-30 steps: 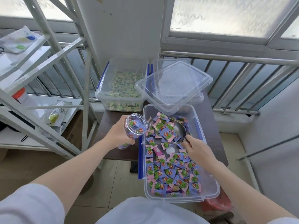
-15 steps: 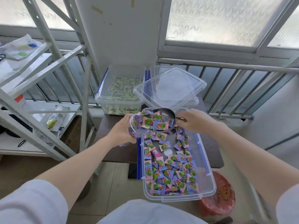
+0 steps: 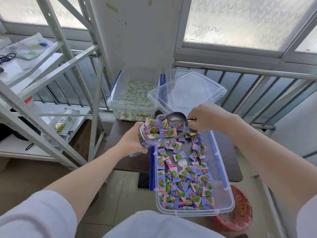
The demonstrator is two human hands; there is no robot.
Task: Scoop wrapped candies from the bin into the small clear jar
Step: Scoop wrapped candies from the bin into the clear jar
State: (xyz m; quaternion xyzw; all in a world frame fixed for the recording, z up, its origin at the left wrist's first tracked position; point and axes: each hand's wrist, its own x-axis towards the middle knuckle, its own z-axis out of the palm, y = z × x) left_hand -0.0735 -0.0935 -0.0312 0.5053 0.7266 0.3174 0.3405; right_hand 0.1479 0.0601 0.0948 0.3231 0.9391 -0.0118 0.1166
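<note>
My left hand grips the small clear jar, tilted with its mouth toward the right, at the far left corner of the clear bin. My right hand holds the handle of a metal scoop, tipped down to the left at the jar's mouth. Purple and pink wrapped candies slide from the scoop into the jar and bunch at its opening. Many more of these candies lie loose in the bin, thickest at its near end.
A second clear bin with green candies stands behind, and beside it a stack of clear lids. The bins rest on a dark small table. A white metal shelf frame stands on the left, a railing behind, a red basin on the floor at right.
The scoop rose out of the bin with a load of candies and moved to the jar's mouth. It has tipped further, and candies now spill into the jar. The jar stayed near the bin's corner.
</note>
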